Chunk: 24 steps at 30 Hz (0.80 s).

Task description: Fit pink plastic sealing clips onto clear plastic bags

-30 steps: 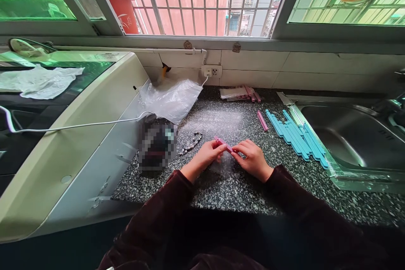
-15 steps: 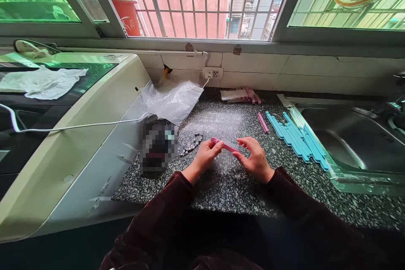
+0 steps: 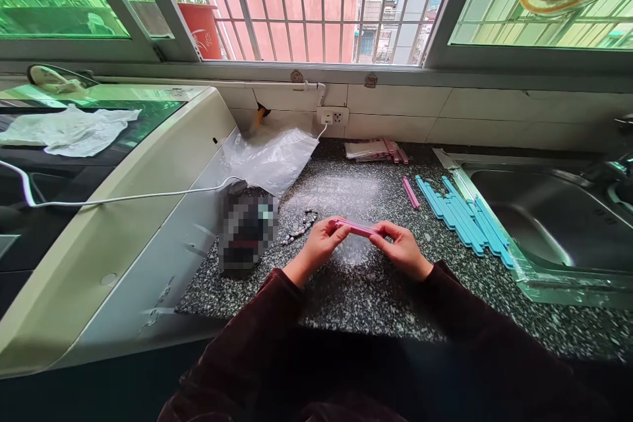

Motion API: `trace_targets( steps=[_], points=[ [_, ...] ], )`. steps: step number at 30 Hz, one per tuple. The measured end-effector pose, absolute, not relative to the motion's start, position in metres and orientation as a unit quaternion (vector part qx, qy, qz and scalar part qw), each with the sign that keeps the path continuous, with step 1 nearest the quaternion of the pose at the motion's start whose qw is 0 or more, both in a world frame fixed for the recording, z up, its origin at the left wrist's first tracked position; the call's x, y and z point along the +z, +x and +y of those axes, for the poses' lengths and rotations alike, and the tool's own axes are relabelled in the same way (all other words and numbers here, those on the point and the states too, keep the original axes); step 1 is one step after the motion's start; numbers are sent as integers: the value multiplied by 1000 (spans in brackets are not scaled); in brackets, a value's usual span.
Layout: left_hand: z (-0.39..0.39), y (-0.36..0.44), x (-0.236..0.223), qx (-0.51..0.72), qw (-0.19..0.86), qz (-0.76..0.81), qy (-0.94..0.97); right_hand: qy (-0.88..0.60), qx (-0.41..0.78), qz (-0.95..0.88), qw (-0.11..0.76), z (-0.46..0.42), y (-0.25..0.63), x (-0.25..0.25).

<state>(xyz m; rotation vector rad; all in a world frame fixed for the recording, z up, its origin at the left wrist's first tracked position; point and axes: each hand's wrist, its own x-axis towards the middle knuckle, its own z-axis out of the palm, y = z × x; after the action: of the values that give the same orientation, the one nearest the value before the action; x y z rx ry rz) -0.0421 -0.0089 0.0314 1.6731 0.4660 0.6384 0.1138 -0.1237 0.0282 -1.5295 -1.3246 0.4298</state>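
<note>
Between my hands, above the speckled counter, a narrow pink strip (image 3: 361, 230) with clear plastic along its upper edge lies nearly level. My left hand (image 3: 324, 242) pinches its left end. At the right end, the thumb and fingers of my right hand (image 3: 400, 248) close on it. Fingers cover both tips of the strip. One more pink strip (image 3: 410, 192) rests on the counter beyond my right hand. To its right lie several light-blue strips (image 3: 457, 214), loosely overlapping. A pile of clear sleeves with pink strips (image 3: 376, 150) sits by the wall.
A metal sink (image 3: 534, 211) is set in at the right. A beaded string (image 3: 301, 227) and a blurred dark object (image 3: 247, 231) lie left of my hands. Behind them is a clear plastic bag (image 3: 277, 155). A white cable (image 3: 133, 199) crosses the pale appliance (image 3: 148, 211).
My right hand has closed on the right end of the pink strip, where its fingers were apart before. The strip has turned closer to level.
</note>
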Motion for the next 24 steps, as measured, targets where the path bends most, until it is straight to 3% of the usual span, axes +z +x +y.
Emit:
trace_targets(
  steps=[12, 24],
  points=[
    [-4, -46, 36, 387, 448, 222, 775, -646, 91, -577, 490, -124, 117, 25],
    [0, -45, 32, 379, 452, 220, 777, -648, 55, -590, 479, -124, 118, 25]
  ],
)
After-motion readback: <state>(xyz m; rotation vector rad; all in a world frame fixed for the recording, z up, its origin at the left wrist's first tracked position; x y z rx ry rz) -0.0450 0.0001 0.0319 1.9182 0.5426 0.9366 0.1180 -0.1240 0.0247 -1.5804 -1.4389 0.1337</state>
